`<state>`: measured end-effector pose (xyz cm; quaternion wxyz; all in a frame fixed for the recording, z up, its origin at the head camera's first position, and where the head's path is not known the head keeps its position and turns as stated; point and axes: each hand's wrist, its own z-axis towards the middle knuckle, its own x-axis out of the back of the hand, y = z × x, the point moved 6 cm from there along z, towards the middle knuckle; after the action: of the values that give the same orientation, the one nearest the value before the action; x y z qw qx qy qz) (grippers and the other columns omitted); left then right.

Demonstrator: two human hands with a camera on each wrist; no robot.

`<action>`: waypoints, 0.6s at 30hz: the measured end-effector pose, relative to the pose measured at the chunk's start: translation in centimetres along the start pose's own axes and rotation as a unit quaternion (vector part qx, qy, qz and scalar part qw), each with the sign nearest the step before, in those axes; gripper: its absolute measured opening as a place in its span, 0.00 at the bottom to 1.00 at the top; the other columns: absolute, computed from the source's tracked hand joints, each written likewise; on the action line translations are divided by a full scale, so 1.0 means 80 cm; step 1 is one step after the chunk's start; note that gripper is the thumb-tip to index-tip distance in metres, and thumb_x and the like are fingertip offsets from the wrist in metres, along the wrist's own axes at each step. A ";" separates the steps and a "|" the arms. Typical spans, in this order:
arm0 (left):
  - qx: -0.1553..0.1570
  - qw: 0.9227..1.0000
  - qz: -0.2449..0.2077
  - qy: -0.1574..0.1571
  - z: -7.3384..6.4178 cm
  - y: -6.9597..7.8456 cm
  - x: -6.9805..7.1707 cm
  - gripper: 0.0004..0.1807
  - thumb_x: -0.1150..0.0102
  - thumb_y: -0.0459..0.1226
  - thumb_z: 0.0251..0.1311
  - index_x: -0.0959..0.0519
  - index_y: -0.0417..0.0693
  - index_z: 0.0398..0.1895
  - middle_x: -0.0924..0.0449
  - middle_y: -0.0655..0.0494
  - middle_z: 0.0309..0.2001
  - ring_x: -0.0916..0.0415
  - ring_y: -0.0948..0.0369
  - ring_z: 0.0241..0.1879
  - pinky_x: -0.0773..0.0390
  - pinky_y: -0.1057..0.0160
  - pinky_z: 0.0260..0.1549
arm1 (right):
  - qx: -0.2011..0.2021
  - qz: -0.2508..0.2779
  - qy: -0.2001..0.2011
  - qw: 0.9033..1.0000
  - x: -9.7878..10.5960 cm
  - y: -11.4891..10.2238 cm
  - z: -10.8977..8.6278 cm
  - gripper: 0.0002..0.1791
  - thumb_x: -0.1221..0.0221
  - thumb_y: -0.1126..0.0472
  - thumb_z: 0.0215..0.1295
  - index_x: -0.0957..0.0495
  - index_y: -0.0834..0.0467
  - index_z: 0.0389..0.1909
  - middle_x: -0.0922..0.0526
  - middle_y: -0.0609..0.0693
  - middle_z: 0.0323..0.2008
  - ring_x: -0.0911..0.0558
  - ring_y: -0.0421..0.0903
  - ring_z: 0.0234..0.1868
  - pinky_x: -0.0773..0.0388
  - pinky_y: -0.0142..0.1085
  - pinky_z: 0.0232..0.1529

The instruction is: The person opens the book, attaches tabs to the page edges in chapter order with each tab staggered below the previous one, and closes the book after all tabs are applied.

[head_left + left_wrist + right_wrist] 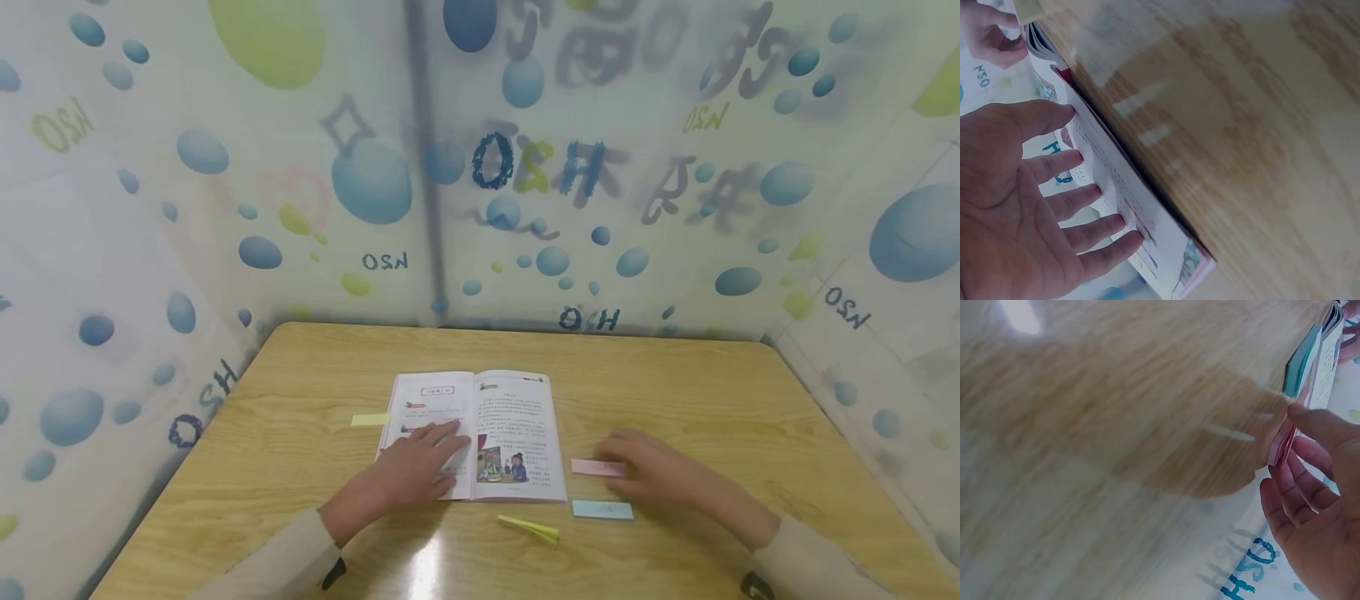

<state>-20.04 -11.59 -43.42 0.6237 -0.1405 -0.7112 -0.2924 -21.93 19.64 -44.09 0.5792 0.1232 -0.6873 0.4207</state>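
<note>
1. You face a wood-grain table [675,375] bordered by bubble-print walls [300,179].
2. Lettering [538,164] there resembles "OSH"; print in the open book [517,417] is too small to read.
3. Your left hand [422,467] rests, fingers outstretched, on the book's left page.
4. Your right hand [651,467], well apart, pinches the pink sticky-note pad [588,467] right of the book, near the blue pad [602,510].
5. Tabletop extends between the book and the far edge.

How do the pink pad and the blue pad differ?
The right hand pinches the pink pad, while the blue pad lies untouched. The blue pad sits lower in the head view than the pink pad. Both are slim rectangles to the right of the open book.
</note>
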 end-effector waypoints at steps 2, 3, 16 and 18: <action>-0.005 1.000 0.003 0.005 -0.001 0.001 0.001 0.27 0.38 0.40 0.68 0.28 0.44 0.69 0.36 0.39 0.72 0.35 0.37 0.67 0.26 0.36 0.55 | -0.007 0.004 0.000 1.000 -0.001 0.001 0.000 0.13 0.32 0.60 0.65 0.16 0.56 0.50 0.21 0.41 0.43 0.22 0.39 0.43 0.19 0.41 0.45; -0.008 1.000 0.006 0.008 -0.002 0.001 0.001 0.27 0.38 0.40 0.68 0.28 0.44 0.69 0.35 0.39 0.72 0.35 0.37 0.66 0.26 0.37 0.54 | -0.011 0.007 0.000 1.000 -0.002 0.002 0.000 0.12 0.32 0.60 0.65 0.16 0.55 0.48 0.21 0.40 0.42 0.23 0.38 0.41 0.20 0.39 0.43; 0.002 1.000 0.016 0.016 -0.004 -0.002 -0.006 0.27 0.41 0.42 0.70 0.29 0.46 0.70 0.36 0.42 0.73 0.36 0.39 0.68 0.26 0.37 0.56 | -0.043 0.012 -0.013 0.999 -0.005 0.006 0.001 0.08 0.34 0.63 0.67 0.17 0.54 0.46 0.24 0.38 0.40 0.26 0.36 0.37 0.22 0.37 0.39; 0.006 1.000 0.013 0.013 -0.005 -0.003 -0.007 0.27 0.41 0.42 0.71 0.29 0.46 0.71 0.36 0.42 0.73 0.36 0.39 0.68 0.27 0.36 0.56 | -0.039 0.009 -0.012 0.999 -0.005 0.005 0.002 0.08 0.34 0.63 0.67 0.16 0.54 0.46 0.24 0.38 0.40 0.26 0.36 0.37 0.22 0.37 0.39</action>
<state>-19.76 -11.92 -44.00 0.6372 -0.1422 -0.7029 -0.2823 -22.17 19.67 -44.61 0.5716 0.0994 -0.7110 0.3973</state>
